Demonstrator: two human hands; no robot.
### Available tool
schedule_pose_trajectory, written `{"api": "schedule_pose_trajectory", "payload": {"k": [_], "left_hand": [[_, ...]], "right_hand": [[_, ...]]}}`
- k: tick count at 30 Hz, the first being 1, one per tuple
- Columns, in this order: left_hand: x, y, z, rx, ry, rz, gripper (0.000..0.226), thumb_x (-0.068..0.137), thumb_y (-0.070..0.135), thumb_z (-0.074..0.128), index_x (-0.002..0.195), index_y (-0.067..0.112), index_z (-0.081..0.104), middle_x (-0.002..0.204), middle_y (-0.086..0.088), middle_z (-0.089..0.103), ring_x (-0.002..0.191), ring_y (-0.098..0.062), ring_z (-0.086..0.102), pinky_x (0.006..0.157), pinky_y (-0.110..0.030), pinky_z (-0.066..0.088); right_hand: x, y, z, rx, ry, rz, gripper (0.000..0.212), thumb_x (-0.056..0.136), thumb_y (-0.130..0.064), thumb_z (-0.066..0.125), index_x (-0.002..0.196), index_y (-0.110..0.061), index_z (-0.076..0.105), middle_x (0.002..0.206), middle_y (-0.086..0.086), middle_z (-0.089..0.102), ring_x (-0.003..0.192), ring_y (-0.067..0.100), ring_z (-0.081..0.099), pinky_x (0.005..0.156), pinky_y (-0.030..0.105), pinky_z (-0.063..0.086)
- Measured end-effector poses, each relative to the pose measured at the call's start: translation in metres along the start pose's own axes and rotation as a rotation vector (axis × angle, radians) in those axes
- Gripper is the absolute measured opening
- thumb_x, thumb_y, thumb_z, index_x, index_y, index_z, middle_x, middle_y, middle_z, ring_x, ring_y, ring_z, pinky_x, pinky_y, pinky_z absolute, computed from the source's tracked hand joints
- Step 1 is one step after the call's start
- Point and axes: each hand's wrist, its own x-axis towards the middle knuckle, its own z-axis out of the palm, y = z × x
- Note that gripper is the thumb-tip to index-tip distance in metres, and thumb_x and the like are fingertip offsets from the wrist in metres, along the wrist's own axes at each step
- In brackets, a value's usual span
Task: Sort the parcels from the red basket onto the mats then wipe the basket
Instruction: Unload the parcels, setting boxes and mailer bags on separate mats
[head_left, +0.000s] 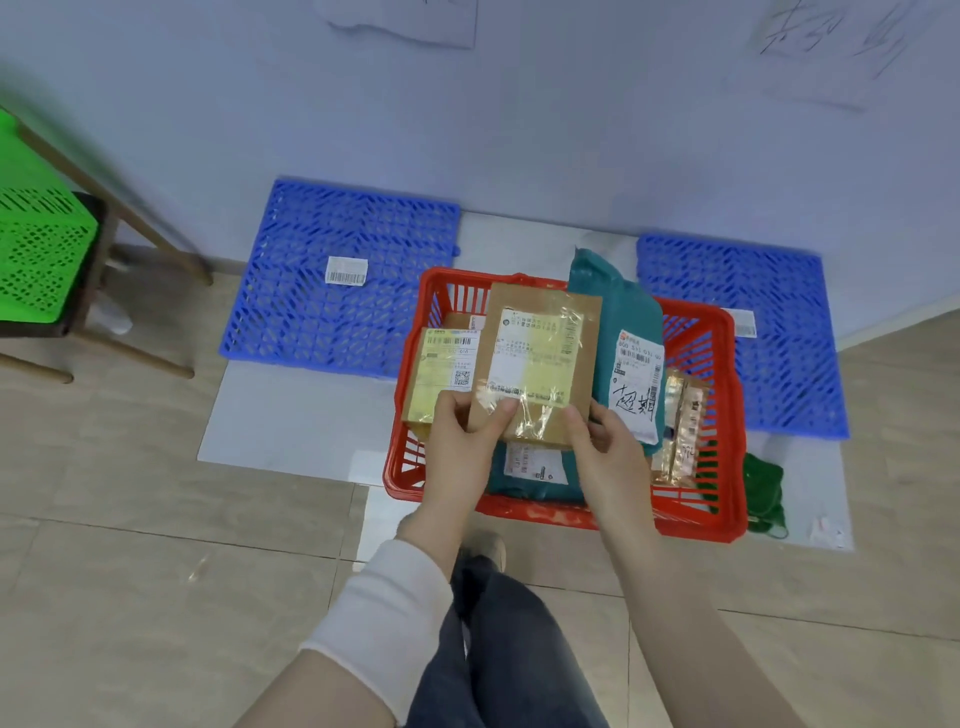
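A red basket (722, 441) stands on the floor between two blue grid mats, the left mat (332, 312) and the right mat (779, 332). Both hands hold a brown cardboard parcel (540, 353) with a taped label above the basket: my left hand (467, 441) grips its lower left edge, my right hand (608, 452) its lower right corner. Inside the basket lie a second brown box (441, 374), a tall teal bag parcel (623, 322) with handwriting on its label, a small tape-wrapped parcel (680, 431) and another teal bag (530, 473) partly hidden under my hands.
A green cloth (763, 483) lies on the floor right of the basket. A green perforated basket (41, 249) sits on a wooden stool (130, 244) at the far left. Each mat carries a small barcode label. The wall runs close behind the mats.
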Motion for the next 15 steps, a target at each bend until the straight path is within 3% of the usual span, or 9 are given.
{"api": "schedule_pose_trajectory", "payload": {"k": [3,6,11,15], "left_hand": [[0.015,0.027,-0.013,-0.11,0.055,0.062,0.02,0.082,0.027,0.067,0.088,0.021,0.049,0.081,0.013,0.057,0.075,-0.001,0.056,0.072,-0.019,0.048],[0.033,0.053,-0.037,-0.147,0.089,0.132,0.02,0.085,0.024,0.064,0.096,0.016,0.049,0.084,0.012,0.057,0.077,0.0,0.056,0.07,-0.01,0.045],[0.081,0.079,-0.099,-0.165,0.083,0.145,0.023,0.09,0.026,0.057,0.11,0.017,0.05,0.105,0.002,0.061,0.094,-0.011,0.058,0.084,-0.024,0.045],[0.133,0.079,-0.151,-0.134,0.022,0.113,0.041,0.094,0.026,0.05,0.133,0.013,0.045,0.13,-0.003,0.057,0.118,-0.014,0.054,0.104,-0.033,0.041]], "right_hand": [[0.006,-0.029,0.013,0.08,-0.007,-0.059,0.039,0.089,-0.043,0.051,0.124,-0.025,0.051,0.103,-0.013,0.062,0.085,-0.011,0.056,0.066,0.001,0.043],[0.012,-0.062,0.037,0.187,-0.026,-0.092,0.038,0.09,-0.039,0.052,0.124,-0.023,0.051,0.107,-0.007,0.063,0.094,0.002,0.061,0.083,0.024,0.051],[0.028,-0.116,0.103,0.202,0.0,-0.158,0.032,0.091,-0.04,0.048,0.121,-0.028,0.05,0.099,-0.025,0.056,0.083,-0.018,0.056,0.066,0.003,0.043],[0.049,-0.146,0.172,0.142,0.044,-0.151,0.037,0.095,-0.038,0.041,0.13,-0.025,0.045,0.114,-0.02,0.054,0.101,0.0,0.05,0.079,0.008,0.034]]}}
